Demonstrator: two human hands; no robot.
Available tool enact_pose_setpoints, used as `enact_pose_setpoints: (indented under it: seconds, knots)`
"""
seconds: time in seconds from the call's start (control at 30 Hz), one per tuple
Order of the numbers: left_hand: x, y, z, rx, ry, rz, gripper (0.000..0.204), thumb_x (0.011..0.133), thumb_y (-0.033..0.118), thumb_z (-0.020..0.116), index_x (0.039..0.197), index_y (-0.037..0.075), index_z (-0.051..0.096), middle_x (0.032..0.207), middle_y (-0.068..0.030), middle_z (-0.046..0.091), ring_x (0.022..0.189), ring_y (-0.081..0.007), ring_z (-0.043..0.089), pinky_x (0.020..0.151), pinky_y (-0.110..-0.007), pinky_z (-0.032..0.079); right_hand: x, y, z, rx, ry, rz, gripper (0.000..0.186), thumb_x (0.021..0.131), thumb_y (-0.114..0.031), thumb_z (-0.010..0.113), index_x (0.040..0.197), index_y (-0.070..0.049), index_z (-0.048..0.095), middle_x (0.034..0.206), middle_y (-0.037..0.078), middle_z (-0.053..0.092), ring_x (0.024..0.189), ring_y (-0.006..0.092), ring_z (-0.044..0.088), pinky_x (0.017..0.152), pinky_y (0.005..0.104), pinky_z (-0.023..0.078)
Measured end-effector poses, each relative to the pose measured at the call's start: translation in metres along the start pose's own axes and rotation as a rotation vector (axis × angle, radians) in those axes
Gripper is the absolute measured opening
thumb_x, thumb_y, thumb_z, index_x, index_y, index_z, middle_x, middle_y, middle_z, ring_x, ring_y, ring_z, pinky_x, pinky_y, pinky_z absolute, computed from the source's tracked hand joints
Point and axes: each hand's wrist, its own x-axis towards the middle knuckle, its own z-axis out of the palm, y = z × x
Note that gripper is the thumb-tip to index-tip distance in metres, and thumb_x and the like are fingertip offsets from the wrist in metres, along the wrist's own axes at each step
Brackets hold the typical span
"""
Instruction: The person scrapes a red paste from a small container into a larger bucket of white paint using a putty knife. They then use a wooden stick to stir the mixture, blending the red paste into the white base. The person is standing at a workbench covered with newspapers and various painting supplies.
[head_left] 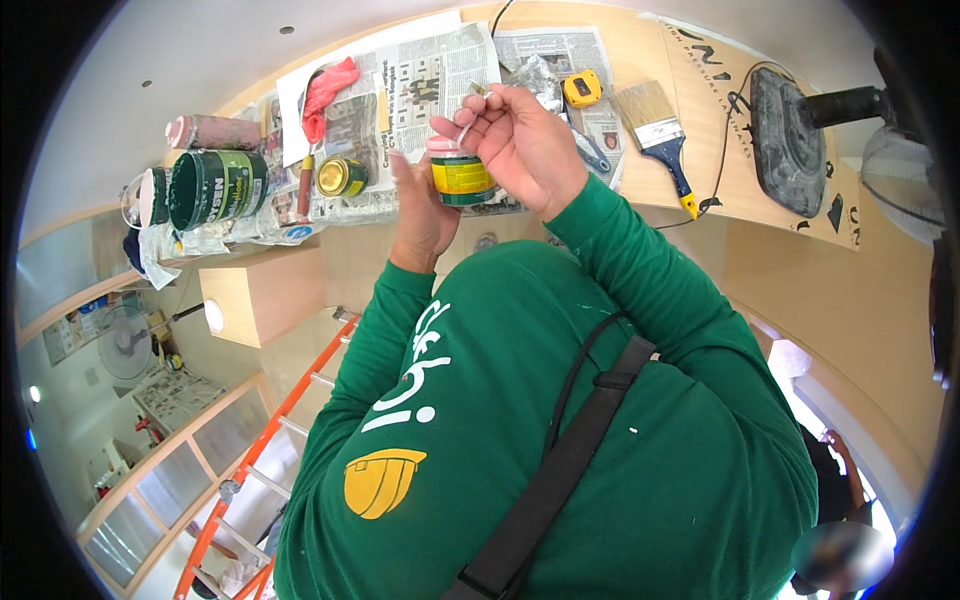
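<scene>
Newspaper-covered counter (725,207), twelve o'clock: left hand (417,205) grasps green-and-yellow tub (463,180); right hand (522,148) pinches thin implement (479,89) above it. Step, apparently: working tub's contents; next move calls for steadiness.

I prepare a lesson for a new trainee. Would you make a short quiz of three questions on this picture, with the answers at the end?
1. Across the picture, where is the tape measure?
A) Left of the jar
B) Between the jar and the wide brush
C) Right of the wide brush

2. True or false: the red cloth lies to the left of the jar.

3. Fill in the blank: the person's ____ hand pinches a thin item.

Key: 1. B; 2. True; 3. right
</scene>
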Motion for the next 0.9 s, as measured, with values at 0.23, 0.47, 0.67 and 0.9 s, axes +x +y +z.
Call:
enact_pose_setpoints:
  seconds: [0.23,0.47,0.67,0.9]
  knots:
    - [0.000,-0.009,-0.017,0.103,-0.110,0.007,0.055,0.108,0.057,0.049,0.130,0.008,0.059,0.118,-0.0108,0.070,0.100,-0.0251,0.070,0.085,-0.045,0.060,-0.004,-0.020,-0.004,-0.062,-0.103,0.098,0.021,0.106,-0.015,0.051,0.086,-0.006,0.049,0.086,0.005,0.052,0.073,0.0165,0.050,0.082,0.0415,0.052]
    - [-0.010,-0.010,-0.015,-0.130,-0.292,-0.067,0.069,0.106,0.065,0.045,0.136,0.005,0.058,0.116,-0.0148,0.070,0.094,-0.0294,0.070,0.079,-0.045,0.059,-0.009,-0.045,-0.004,-0.065,-0.118,0.162,0.026,0.104,-0.015,0.050,0.080,-0.010,0.043,0.080,0.002,0.047,0.065,0.0098,0.039,0.061,0.0272,0.038]
    - [-0.014,-0.010,-0.016,-0.162,-0.380,-0.091,0.095,0.095,0.084,0.040,0.144,0.004,0.054,0.117,-0.0180,0.070,0.095,-0.0330,0.068,0.078,-0.044,0.055,-0.020,-0.055,0.011,-0.383,-0.153,0.095,0.026,0.106,-0.017,0.051,0.081,-0.009,0.047,0.076,-0.001,0.047,0.061,0.0077,0.034,0.055,0.0269,0.033]
    - [-0.008,-0.007,-0.048,0.072,-0.195,0.065,0.096,0.087,0.080,0.060,0.144,0.004,0.053,0.121,-0.0195,0.068,0.103,-0.0335,0.071,0.087,-0.045,0.059,-0.037,-0.025,0.017,-1.338,-0.321,-0.259,0.016,0.105,-0.019,0.062,0.096,-0.007,0.057,0.087,-0.001,0.057,0.068,0.0058,0.043,0.059,0.0229,0.037]
